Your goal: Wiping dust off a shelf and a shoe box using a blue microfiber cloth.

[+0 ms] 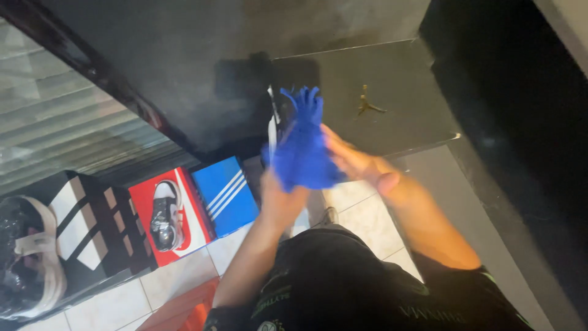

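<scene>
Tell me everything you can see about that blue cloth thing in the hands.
The bright blue fabric piece looks soft and limp, like a cloth or glove, though blur keeps me from telling which. Its top splits into several narrow finger-like strips pointing up; the lower part bunches into a wider fold. It is held upright in front of a black flat box lid. The left hand grips it from below, and the right hand presses flat against its right side.

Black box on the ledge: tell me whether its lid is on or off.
On. The black box shows a flat closed top, nothing visible inside; the hands' blue cloth covers its left edge.
</scene>
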